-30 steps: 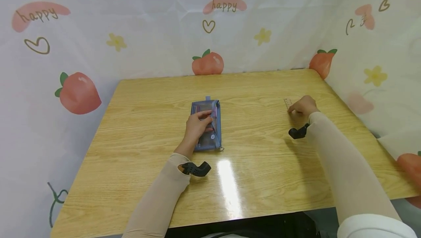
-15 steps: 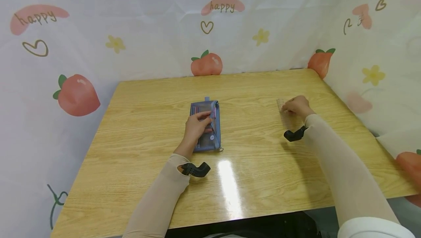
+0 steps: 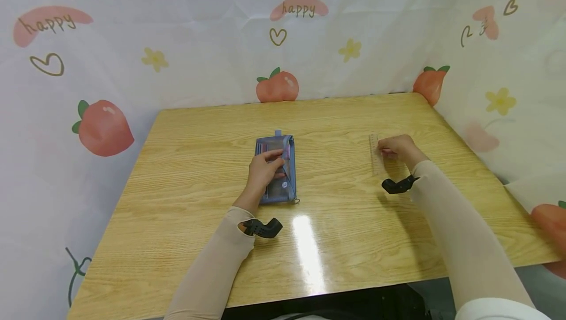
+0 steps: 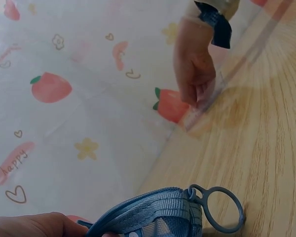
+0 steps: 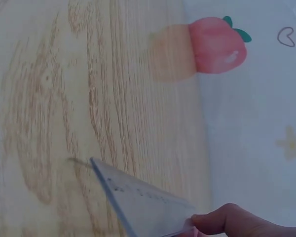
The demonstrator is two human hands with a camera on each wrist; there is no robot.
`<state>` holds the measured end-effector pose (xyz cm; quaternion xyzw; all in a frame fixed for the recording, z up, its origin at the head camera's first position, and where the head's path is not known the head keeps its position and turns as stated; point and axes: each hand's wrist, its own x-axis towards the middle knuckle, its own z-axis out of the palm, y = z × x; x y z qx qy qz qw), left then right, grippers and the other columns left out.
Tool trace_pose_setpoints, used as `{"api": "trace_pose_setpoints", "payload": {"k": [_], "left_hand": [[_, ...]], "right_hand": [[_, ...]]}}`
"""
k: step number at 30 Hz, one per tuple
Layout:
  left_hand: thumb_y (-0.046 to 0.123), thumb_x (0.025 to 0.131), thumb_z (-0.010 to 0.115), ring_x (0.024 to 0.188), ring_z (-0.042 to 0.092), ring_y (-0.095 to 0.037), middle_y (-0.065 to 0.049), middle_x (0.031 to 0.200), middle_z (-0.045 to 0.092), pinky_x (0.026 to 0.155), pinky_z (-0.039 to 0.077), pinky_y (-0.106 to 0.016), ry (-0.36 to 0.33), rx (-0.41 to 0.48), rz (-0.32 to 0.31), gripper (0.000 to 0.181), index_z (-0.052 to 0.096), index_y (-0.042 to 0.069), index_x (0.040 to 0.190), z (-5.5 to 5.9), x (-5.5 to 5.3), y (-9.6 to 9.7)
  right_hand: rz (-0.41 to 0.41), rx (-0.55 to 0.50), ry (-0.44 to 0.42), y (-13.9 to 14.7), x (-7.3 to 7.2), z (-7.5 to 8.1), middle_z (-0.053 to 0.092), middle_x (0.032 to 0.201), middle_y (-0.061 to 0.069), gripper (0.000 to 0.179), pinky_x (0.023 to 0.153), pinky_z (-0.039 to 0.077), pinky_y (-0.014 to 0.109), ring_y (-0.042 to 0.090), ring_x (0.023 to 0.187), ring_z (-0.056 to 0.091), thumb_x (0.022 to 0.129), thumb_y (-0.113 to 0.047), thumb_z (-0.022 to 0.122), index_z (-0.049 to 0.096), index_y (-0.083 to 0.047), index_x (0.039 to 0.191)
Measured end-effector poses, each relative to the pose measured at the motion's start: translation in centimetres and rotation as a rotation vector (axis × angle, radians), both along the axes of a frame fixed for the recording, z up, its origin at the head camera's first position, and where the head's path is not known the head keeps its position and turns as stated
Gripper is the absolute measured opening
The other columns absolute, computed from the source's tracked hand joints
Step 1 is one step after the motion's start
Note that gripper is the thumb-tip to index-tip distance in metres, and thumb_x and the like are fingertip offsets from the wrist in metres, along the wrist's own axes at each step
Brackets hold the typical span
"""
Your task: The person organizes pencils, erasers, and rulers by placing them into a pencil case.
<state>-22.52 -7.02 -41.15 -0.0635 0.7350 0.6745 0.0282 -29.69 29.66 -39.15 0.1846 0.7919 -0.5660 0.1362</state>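
A blue mesh pencil case (image 3: 278, 194) lies on the table in front of the person, with slim coloured items showing through it. My left hand (image 3: 263, 171) pinches the edge of its zip opening, thumb and fingers on the fabric. In the left wrist view, the case's blue fabric end (image 4: 175, 213) carries a round ring (image 4: 225, 209). To the right, my right hand (image 3: 400, 148) pinches a clear ruler (image 3: 374, 157) along one edge. Seen from the right wrist, the ruler (image 5: 143, 201) is tilted up over the wood, with its markings faintly visible beside the thumb (image 5: 227, 219).
The wooden table (image 3: 194, 172) is backed by a white curtain (image 3: 212, 49) printed with peaches, hearts and flowers, which also runs along the right side. Glare lies on the table near its front edge. Each wrist wears a black camera mount (image 3: 264, 228).
My right hand has drawn the ruler leftward and a little nearer to the person, and more of its length shows. The left hand stays on the pencil case.
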Motion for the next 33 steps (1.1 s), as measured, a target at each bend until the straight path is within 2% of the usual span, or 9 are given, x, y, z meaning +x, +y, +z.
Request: {"api": "trace_pose_setpoints", "payload": {"k": [3, 6, 9, 12, 14, 22, 29, 33], "left_hand": [[0.005, 0.081, 0.062, 0.082, 0.061, -0.02, -0.01, 0.104, 0.058, 0.06, 0.057, -0.028, 0.001, -0.001, 0.0, 0.031, 0.063, 0.008, 0.112, 0.0, 0.0, 0.0], [0.005, 0.081, 0.062, 0.082, 0.061, -0.021, -0.01, 0.103, 0.058, 0.059, 0.057, -0.028, 0.006, -0.005, 0.002, 0.031, 0.063, 0.008, 0.112, 0.0, 0.0, 0.0], [0.005, 0.081, 0.062, 0.081, 0.062, -0.02, -0.009, 0.102, 0.058, 0.059, 0.057, -0.028, 0.01, -0.008, 0.005, 0.031, 0.064, 0.008, 0.112, -0.1, 0.0, 0.1], [0.005, 0.081, 0.062, 0.08, 0.062, -0.02, -0.01, 0.103, 0.058, 0.059, 0.057, -0.028, 0.011, -0.007, 0.004, 0.031, 0.063, 0.008, 0.112, -0.1, 0.0, 0.1], [0.005, 0.081, 0.062, 0.08, 0.062, -0.021, -0.01, 0.102, 0.058, 0.059, 0.057, -0.028, 0.01, -0.006, 0.006, 0.031, 0.063, 0.007, 0.112, 0.0, 0.0, 0.1], [0.006, 0.081, 0.062, 0.08, 0.062, -0.02, -0.008, 0.101, 0.058, 0.059, 0.057, -0.028, 0.005, -0.013, 0.008, 0.031, 0.064, 0.008, 0.112, 0.0, 0.1, 0.1], [0.007, 0.081, 0.062, 0.082, 0.061, -0.021, -0.009, 0.103, 0.058, 0.059, 0.057, -0.027, 0.002, -0.025, 0.008, 0.031, 0.064, 0.008, 0.112, 0.1, 0.1, 0.2], [0.007, 0.081, 0.062, 0.081, 0.061, -0.02, -0.009, 0.103, 0.058, 0.059, 0.057, -0.027, -0.001, -0.027, 0.011, 0.031, 0.064, 0.008, 0.112, 0.0, 0.2, 0.2]], "right_hand": [[-0.023, -0.077, -0.009, 0.2, 0.1, -0.3, 0.057, 0.071, 0.0, 0.009, 0.062, 0.054, 0.023, 0.009, 0.059, 0.055, 0.081, -0.005, 0.06, 0.057, -0.001, 0.088], [-0.051, -0.136, 0.006, 0.2, 0.4, -0.7, 0.056, 0.071, -0.001, 0.012, 0.06, 0.054, 0.022, 0.008, 0.06, 0.055, 0.081, -0.005, 0.06, 0.055, -0.001, 0.091], [-0.06, -0.178, 0.036, 0.0, 1.1, -1.0, 0.057, 0.073, -0.003, 0.024, 0.06, 0.053, 0.021, 0.009, 0.063, 0.056, 0.084, -0.007, 0.059, 0.054, 0.002, 0.106], [-0.062, -0.216, 0.071, -0.3, 1.7, -1.3, 0.059, 0.074, -0.004, 0.038, 0.061, 0.053, 0.02, 0.008, 0.066, 0.057, 0.087, -0.01, 0.056, 0.047, 0.005, 0.121], [-0.065, -0.24, 0.094, -0.7, 2.0, -1.5, 0.06, 0.075, -0.004, 0.044, 0.061, 0.053, 0.019, 0.008, 0.067, 0.057, 0.088, -0.011, 0.056, 0.043, 0.006, 0.126], [-0.064, -0.375, 0.182, -2.6, 2.8, -2.3, 0.062, 0.085, -0.001, 0.048, 0.066, 0.052, 0.016, 0.007, 0.077, 0.057, 0.089, -0.012, 0.055, 0.04, 0.009, 0.13], [-0.189, -0.496, 0.239, -3.1, 2.7, -2.9, 0.064, 0.085, 0.003, 0.041, 0.059, 0.052, 0.016, 0.009, 0.07, 0.058, 0.087, -0.007, 0.057, 0.047, 0.006, 0.125], [-0.196, -0.446, 0.247, -3.1, 2.8, -3.2, 0.062, 0.087, 0.0, 0.042, 0.06, 0.052, 0.015, 0.008, 0.073, 0.058, 0.087, -0.011, 0.058, 0.048, 0.004, 0.125]]}}
